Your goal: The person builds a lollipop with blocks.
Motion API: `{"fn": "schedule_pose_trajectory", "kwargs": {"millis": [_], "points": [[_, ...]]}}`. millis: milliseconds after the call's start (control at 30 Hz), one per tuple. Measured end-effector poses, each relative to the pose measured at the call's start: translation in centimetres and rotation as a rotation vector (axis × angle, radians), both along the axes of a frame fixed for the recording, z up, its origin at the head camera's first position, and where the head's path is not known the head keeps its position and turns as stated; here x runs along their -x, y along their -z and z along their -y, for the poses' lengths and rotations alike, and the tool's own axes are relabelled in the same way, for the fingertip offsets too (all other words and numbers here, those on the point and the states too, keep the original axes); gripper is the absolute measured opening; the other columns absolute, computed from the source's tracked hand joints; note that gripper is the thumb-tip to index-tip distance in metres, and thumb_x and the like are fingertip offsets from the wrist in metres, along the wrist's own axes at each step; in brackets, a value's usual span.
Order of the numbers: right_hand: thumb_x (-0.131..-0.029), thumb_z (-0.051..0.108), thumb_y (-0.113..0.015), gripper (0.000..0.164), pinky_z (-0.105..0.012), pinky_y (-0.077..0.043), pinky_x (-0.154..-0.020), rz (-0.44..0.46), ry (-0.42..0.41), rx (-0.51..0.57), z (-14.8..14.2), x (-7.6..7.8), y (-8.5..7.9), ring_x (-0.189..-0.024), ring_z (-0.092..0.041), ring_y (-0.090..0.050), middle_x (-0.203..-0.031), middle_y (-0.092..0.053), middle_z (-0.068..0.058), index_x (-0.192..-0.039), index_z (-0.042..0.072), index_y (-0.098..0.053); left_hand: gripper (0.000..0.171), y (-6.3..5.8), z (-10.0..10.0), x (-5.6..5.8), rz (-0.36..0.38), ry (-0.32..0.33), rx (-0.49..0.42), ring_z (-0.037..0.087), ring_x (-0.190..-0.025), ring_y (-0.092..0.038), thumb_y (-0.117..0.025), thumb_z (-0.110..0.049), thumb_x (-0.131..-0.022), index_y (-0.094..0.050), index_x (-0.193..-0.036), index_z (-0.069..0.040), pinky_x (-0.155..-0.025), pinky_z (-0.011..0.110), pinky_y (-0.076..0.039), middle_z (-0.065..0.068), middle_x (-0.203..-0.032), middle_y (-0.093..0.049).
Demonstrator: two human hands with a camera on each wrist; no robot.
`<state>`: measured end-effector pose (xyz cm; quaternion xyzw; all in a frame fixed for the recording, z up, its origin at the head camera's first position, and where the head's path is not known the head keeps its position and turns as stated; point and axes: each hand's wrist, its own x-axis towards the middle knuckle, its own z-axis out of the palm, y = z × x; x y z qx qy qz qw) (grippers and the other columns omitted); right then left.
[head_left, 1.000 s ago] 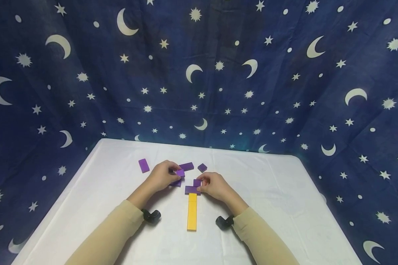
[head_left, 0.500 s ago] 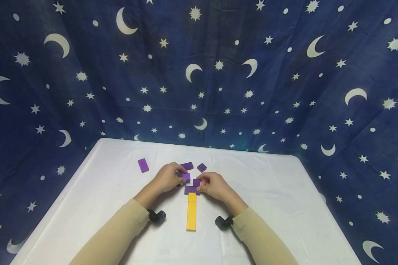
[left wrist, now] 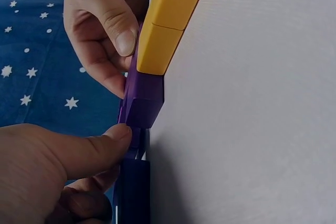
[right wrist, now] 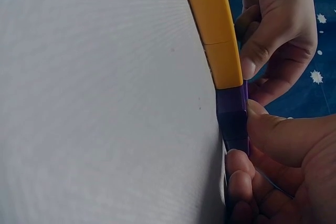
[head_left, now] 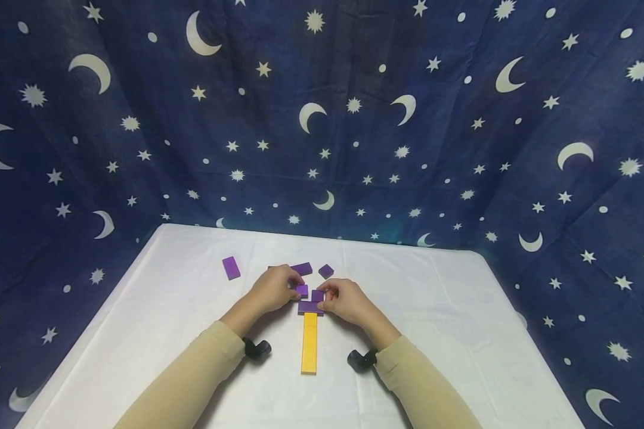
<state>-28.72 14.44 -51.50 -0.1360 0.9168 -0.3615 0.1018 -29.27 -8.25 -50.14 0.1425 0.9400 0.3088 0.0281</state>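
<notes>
In the head view my left hand (head_left: 272,289) pinches a small bright purple block (head_left: 302,291) between thumb and fingers, just behind the left end of a purple bar (head_left: 308,308). My right hand (head_left: 349,302) grips a small dark purple block (head_left: 317,295) behind the bar's right end, its thumb at the bar's corner. A narrow gap separates the two small blocks. From the bar's front a strip of yellow blocks (head_left: 309,345) runs toward me. In the left wrist view, the left thumb (left wrist: 118,135) lies close to the purple bar (left wrist: 147,95).
Behind the hands lie a longer purple block (head_left: 302,269) and a small purple block (head_left: 326,271). Another purple block (head_left: 231,268) is off to the left. A further purple piece is mostly hidden behind the left hand. All rest on the white-covered table (head_left: 434,310), before a blue star-patterned cloth.
My left hand has moved right and slightly toward me, bringing its small purple block down behind the purple bar's left end. My right hand has stayed in place.
</notes>
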Motion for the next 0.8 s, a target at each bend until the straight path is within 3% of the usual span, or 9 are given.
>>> {"fn": "schedule_pose_trajectory", "kwargs": {"millis": [533,800], "points": [[-0.089,0.019,-0.088,0.035,-0.028,-0.043,-0.065,0.007,-0.001,-0.001,0.01,-0.19,-0.33,-0.071,-0.014,-0.054,-0.078,-0.061,0.001,-0.122,0.015,-0.078,0.028,-0.17,-0.22,0.13,0.024,-0.016,0.027,0.024,-0.106,-0.07,-0.089,-0.018,-0.086,-0.083,-0.113,-0.017,-0.102,0.048,-0.055,0.003,-0.105,-0.075],[-0.089,0.019,-0.088,0.035,-0.027,-0.042,-0.064,-0.004,-0.009,0.003,-0.1,-0.22,-0.28,-0.071,-0.014,-0.053,-0.078,-0.061,0.001,-0.121,0.013,-0.078,0.016,-0.12,-0.19,0.13,0.045,-0.021,0.021,0.025,-0.11,-0.071,-0.085,-0.018,-0.091,-0.083,-0.108,-0.019,-0.106,0.049,-0.054,0.001,-0.105,-0.077]]}}
